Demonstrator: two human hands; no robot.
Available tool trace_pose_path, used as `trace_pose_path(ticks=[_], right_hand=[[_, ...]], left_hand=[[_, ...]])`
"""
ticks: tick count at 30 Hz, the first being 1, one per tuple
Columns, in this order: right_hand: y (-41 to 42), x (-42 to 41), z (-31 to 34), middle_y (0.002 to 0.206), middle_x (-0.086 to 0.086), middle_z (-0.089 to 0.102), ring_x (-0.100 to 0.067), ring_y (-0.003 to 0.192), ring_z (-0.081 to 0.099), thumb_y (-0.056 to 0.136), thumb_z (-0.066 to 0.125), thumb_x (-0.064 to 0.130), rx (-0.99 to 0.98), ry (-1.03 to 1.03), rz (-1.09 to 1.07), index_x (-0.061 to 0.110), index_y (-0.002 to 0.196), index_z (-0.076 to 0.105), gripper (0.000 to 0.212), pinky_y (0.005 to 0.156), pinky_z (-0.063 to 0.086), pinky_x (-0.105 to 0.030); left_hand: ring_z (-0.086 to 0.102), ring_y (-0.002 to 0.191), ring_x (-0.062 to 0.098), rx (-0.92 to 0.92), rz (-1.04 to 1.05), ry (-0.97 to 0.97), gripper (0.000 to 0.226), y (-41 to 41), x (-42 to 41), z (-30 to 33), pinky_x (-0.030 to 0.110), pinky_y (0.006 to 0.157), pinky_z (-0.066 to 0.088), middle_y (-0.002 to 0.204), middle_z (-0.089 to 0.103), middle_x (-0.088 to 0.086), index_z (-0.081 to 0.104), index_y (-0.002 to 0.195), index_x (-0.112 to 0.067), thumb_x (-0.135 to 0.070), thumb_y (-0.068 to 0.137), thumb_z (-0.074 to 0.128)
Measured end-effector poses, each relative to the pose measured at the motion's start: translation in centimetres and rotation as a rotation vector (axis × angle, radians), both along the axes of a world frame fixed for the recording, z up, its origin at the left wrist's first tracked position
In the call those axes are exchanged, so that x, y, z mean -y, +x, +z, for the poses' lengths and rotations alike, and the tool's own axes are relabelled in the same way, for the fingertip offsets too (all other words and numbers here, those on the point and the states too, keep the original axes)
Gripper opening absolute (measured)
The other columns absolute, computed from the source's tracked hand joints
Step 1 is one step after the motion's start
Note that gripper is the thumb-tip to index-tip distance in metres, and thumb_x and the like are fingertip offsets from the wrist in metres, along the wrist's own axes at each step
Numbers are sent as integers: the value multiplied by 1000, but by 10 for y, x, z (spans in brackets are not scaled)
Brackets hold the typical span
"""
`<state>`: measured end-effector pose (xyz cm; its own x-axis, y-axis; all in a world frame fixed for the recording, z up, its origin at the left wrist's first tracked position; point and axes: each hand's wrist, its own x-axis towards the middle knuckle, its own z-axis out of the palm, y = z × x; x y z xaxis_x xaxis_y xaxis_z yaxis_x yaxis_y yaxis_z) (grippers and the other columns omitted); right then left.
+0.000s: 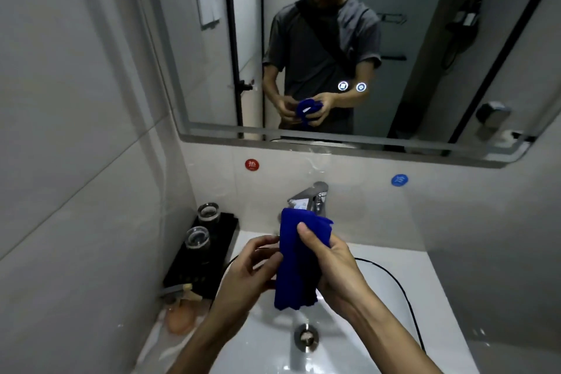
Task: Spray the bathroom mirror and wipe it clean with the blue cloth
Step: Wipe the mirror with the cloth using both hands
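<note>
1. Tray point(224, 231) with two glasses point(198, 238), left of sink point(379, 264).
2. Left hand point(252, 267): fingers curled, gripping cloth's left edge.
3. Cloth point(299, 261): blue, bunched upright between both hands, over the sink, below mirror point(425, 39).
4. Right hand point(331, 264): thumb and curled fingers pinch cloth.

A small bathroom, seen from above the basin. A white sink point(379, 258) with a chrome tap point(309, 196) sits at 6 o'clock, a wide wall mirror point(425, 39) at 12. Pale tiles point(76, 161) cover the walls. A black tray point(223, 231) at 8 o'clock holds two glasses point(198, 238), possibly hotel-style.
</note>
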<state>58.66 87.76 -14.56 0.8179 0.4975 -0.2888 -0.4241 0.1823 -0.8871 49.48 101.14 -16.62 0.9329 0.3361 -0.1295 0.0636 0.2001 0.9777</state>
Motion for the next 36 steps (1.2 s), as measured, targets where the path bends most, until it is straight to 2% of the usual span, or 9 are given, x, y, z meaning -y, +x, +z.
trace_pose_path(ticks=[7, 12, 16, 19, 22, 24, 29, 33, 36], right_hand=[[14, 38, 13, 106, -11, 73, -27, 97, 70, 92, 66, 20, 83, -28, -10, 11, 119, 62, 30, 72, 56, -40], [19, 43, 20, 105, -19, 72, -30, 91, 71, 92, 65, 8, -16, 137, -209, 4, 118, 56, 28, 71, 60, -41], [27, 53, 39, 105, -19, 71, -28, 88, 71, 91, 63, 5, 8, 221, -211, 4, 116, 56, 26, 80, 57, -48], [43, 69, 60, 113, -22, 68, -30, 95, 71, 88, 65, 4, 60, 250, -146, 9, 123, 52, 37, 87, 54, -60], [61, 87, 90, 115, -21, 69, -35, 103, 69, 80, 72, 8, 108, 284, -18, 20, 132, 48, 59, 80, 57, -56], [72, 98, 114, 115, -20, 69, -37, 104, 68, 74, 79, 17, 158, 287, 95, 13, 127, 56, 59, 77, 59, -52], [93, 128, 169, 112, -18, 64, -33, 99, 65, 73, 82, 0, 539, 83, 138, 15, 120, 58, 55, 84, 56, -46], [98, 156, 210, 103, -11, 63, -25, 88, 67, 82, 74, 0, 842, -124, 112, 18, 111, 53, 40, 72, 57, -40], [107, 178, 235, 113, -10, 59, -27, 83, 71, 88, 65, -5, 966, -156, 160, 18, 107, 51, 33, 64, 59, -36]], left_hand=[[65, 110, 36, -23, -79, -211, 47, 16, 14, 3, 59, 95, 48, 118, 69, 15, 55, 128, -11, -28, 87, 68], [65, 103, 36, 75, -67, -276, 80, 29, 26, 7, 42, 87, 54, 115, 67, 21, 53, 128, -4, -33, 62, 89], [66, 101, 44, 112, -70, -241, 49, 47, 30, 35, 46, 77, 58, 115, 64, 27, 54, 125, -4, -14, 82, 74], [69, 100, 34, 153, -64, -139, 43, 62, 29, 69, 43, 73, 61, 112, 68, 17, 58, 118, -9, -8, 77, 70], [69, 101, 28, 245, -91, -31, 41, 76, 28, 106, 33, 74, 60, 109, 71, 12, 65, 112, -17, -7, 74, 73], [70, 97, 24, 317, -109, 103, 39, 85, 28, 132, 28, 73, 58, 108, 72, 12, 68, 108, -19, -7, 71, 76], [68, 86, 14, 440, -259, 376, 37, 97, 33, 205, 19, 72, 54, 100, 73, 7, 69, 108, -14, 1, 74, 75], [71, 92, 16, 439, -401, 404, 42, 108, 45, 246, 17, 71, 55, 104, 73, 4, 68, 111, -14, 10, 76, 70], [71, 92, 19, 415, -437, 437, 44, 119, 61, 266, 20, 71, 56, 106, 73, 3, 68, 113, -12, 17, 80, 61]])
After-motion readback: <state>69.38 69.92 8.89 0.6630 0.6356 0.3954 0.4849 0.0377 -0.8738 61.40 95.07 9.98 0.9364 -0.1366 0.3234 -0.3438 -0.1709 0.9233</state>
